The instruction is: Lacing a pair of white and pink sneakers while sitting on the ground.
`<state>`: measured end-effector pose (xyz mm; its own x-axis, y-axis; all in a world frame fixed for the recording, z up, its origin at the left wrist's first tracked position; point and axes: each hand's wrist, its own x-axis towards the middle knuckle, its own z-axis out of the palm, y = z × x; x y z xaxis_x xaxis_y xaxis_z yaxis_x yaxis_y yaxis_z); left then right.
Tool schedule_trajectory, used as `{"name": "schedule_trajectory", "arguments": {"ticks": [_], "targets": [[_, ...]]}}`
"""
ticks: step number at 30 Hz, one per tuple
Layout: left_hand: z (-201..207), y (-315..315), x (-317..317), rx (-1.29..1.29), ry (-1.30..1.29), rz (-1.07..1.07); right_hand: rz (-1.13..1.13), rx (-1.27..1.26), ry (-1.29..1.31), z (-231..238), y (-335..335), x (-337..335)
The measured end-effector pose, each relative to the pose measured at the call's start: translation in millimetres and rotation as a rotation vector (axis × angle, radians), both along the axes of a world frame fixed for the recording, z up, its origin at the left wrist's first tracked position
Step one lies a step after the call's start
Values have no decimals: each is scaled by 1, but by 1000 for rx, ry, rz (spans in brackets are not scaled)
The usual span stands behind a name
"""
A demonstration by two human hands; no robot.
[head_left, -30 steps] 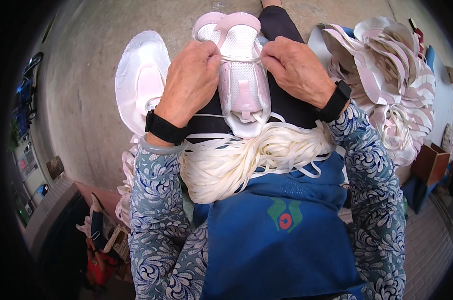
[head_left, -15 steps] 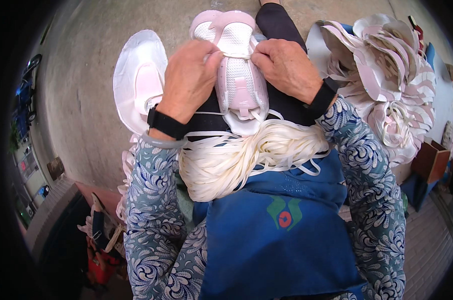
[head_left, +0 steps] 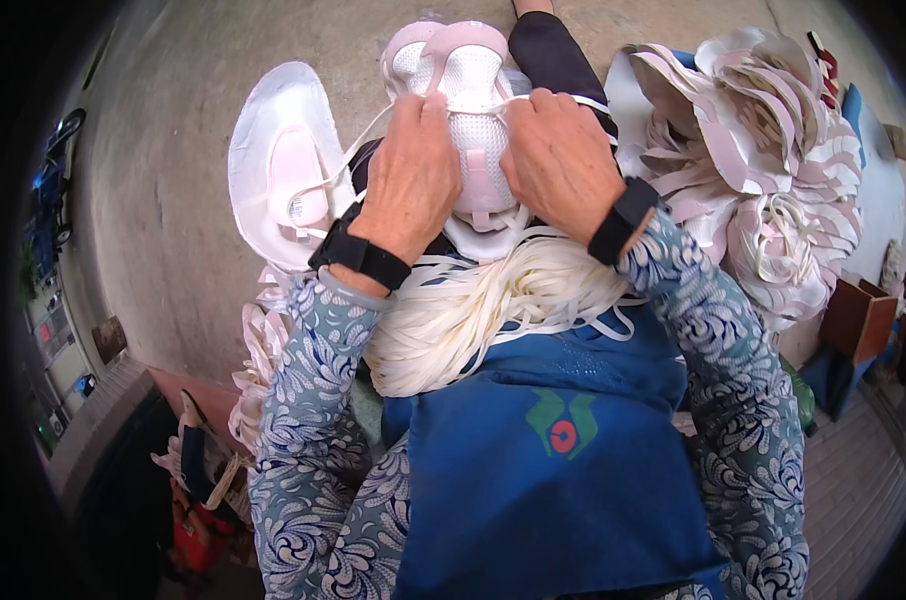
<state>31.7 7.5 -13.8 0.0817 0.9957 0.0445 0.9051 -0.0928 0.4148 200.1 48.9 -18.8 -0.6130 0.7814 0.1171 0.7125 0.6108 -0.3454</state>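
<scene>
A pink and white shoe upper (head_left: 483, 150) lies over my lap, its toe away from me, with a second pink upper (head_left: 409, 55) beneath it. A cream shoelace (head_left: 473, 109) crosses the white mesh of the top one. My left hand (head_left: 413, 170) is closed at the left edge, on the lace, and a loose strand trails from there toward the left. On the opposite edge my right hand (head_left: 563, 160) is curled closed around the lace; its fingertips are partly hidden. A thick bundle of cream laces (head_left: 473, 310) rests on my lap below the shoe upper.
To the left lies a white and pink flattened upper (head_left: 273, 150). A large pile of pink and white uppers (head_left: 763, 150) is heaped at the right, near a brown wooden box (head_left: 861, 318). A blue apron (head_left: 553, 480) covers my lap. More pink pieces (head_left: 263, 370) hang beside my left arm.
Both hands have come down toward me along the shoe upper's sides, with the backs of the hands turned up. A lace strand now stretches out to the left of my left hand.
</scene>
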Motion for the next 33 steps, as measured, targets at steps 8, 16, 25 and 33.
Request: {"name": "schedule_trajectory", "arguments": {"ticks": [8,16,25,33], "targets": [[-9,5,-9,86,-65,-84,75,-183,317,-15,13,9],[-7,-3,-10,80,-144,37,146,-61,55,-1,-1,0],[-16,0,-15,121,-165,22,341,366,-42,21,13,-20],[-19,-3,-27,165,-289,-49,63,-390,375,37,-24,-28]]}}
